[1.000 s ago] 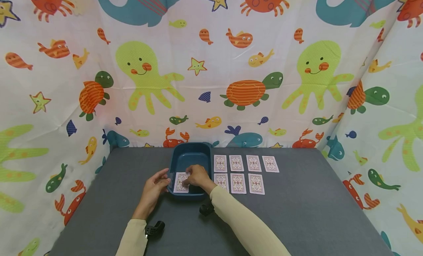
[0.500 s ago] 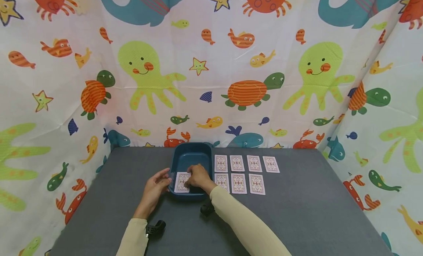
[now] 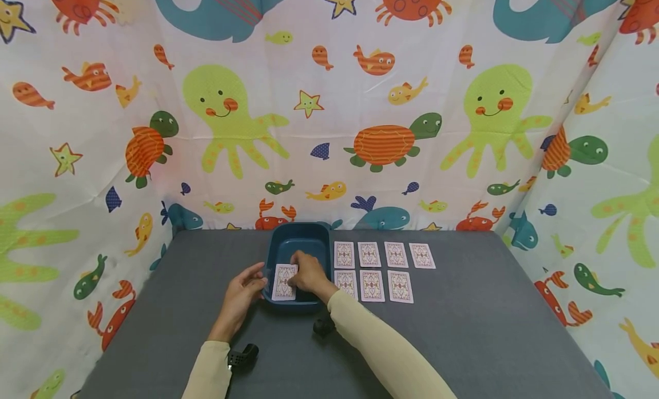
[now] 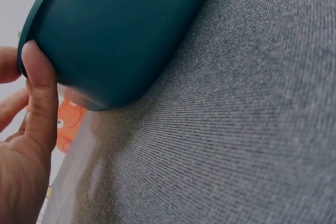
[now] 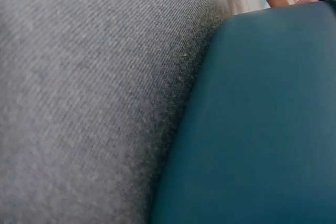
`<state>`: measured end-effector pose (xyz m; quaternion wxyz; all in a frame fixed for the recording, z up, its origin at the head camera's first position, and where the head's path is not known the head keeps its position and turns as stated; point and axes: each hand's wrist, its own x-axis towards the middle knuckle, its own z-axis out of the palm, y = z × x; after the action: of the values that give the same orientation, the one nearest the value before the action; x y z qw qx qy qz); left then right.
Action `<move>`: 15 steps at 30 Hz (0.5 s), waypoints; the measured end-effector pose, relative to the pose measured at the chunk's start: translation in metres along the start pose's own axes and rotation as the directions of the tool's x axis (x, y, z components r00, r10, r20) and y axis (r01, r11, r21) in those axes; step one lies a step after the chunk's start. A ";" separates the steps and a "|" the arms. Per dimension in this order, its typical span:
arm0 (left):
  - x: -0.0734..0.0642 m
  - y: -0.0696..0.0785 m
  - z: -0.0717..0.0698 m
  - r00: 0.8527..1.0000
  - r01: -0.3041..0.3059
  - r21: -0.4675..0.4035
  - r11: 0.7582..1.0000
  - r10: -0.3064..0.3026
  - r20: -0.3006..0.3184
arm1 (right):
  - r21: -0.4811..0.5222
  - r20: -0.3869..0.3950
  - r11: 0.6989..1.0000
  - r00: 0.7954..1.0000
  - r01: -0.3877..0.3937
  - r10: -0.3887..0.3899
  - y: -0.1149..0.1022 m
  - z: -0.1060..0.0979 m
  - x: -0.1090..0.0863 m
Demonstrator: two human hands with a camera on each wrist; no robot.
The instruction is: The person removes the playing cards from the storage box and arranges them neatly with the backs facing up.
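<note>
"From your end, what does the left hand (image 3: 242,293) have?"

"I see it pinching the rim of the dark teal tray (image 3: 300,249) on the left side. In the left wrist view, the thumb presses the outer wall and a finger sits across the rim from it."

"And the right hand (image 3: 309,275)?"

"It reaches in over the tray, fingers bent and drawn in narrow, and I make it out pinching the right edge of a card (image 3: 281,283). How the fingertips sit underneath is hidden from me."

"Where exactly is that card?"

"At the tray's near left part, patterned back up, slightly slanted. I can't tell whether it lies on the bottom or sits raised."

"Anything beside the tray?"

"Just to its right I count an upper row of four cards (image 3: 368,255) and a lower row of three cards (image 3: 372,286), all backs up. The right sleeve (image 3: 381,342) comes close to the first one below. Everything stands on a grey-covered table (image 3: 473,307)."

"And behind?"

"A white curtain (image 3: 329,110) printed with octopuses, turtles, crabs and fish."
</note>
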<state>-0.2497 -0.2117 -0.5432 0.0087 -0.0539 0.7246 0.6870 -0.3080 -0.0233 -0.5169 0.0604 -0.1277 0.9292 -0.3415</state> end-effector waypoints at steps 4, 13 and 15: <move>0.000 0.000 0.000 1.000 0.004 -0.002 1.000 -0.004 -0.007 | 0.097 -0.037 0.995 0.999 0.000 0.003 -0.001 -0.002 0.000; 0.000 -0.001 0.000 1.000 0.023 0.008 1.000 -0.023 -0.009 | 0.198 -0.166 0.979 0.986 0.049 -0.016 0.000 -0.005 0.003; 0.000 0.000 0.000 1.000 0.022 -0.002 1.000 -0.022 -0.013 | 0.210 -0.200 0.976 0.980 0.065 -0.022 0.000 -0.006 0.004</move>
<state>-0.2497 -0.2116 -0.5435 0.0114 -0.0664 0.7235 0.6871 -0.3125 -0.0205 -0.5131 -0.0257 -0.1065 0.8851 -0.4523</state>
